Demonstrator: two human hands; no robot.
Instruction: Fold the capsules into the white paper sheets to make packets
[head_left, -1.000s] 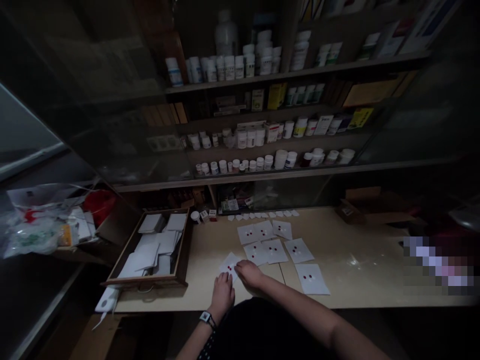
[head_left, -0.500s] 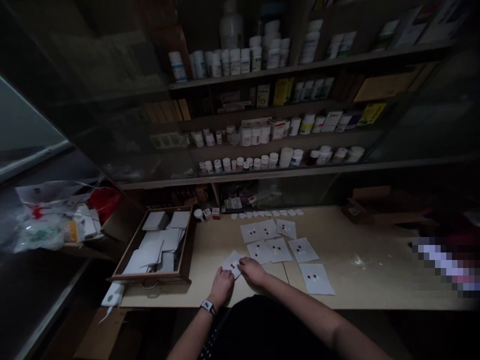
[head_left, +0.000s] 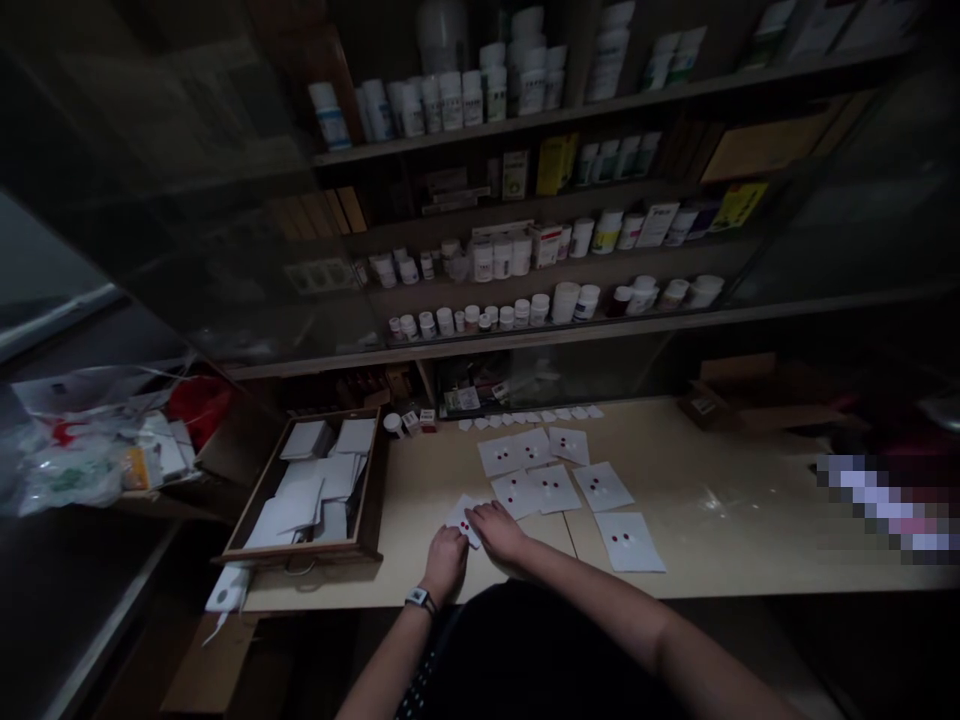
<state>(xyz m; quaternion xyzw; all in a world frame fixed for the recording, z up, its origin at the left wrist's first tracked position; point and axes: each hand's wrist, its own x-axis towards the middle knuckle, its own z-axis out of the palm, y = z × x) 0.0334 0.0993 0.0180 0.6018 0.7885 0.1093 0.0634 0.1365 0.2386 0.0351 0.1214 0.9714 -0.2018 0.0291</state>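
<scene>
A small white paper sheet [head_left: 461, 508] lies on the table in front of me, with dark red tablets [head_left: 465, 525] on it. My left hand [head_left: 448, 556] has its curled fingers at the sheet's lower left edge, closed on it. From the right, my right hand [head_left: 496, 530] grips the opposite edge, its fingertips close to the tablets and covering that side. Beyond my hands several similar sheets are spread flat; the nearest sheet on the right [head_left: 637, 555] carries two dark red tablets and paler ones.
A wooden drawer [head_left: 379, 490] with stacks of white paper stands at left. Small white paper pieces [head_left: 525, 418] line the table's back. Shelves of medicine bottles [head_left: 480, 255] rise behind. A cardboard box [head_left: 739, 375] sits back right; plastic bags [head_left: 75, 450] lie far left.
My right hand has moved slightly left over the sheet, covering more of its right side. My left hand stays at its edge. The camera view has shifted a little.
</scene>
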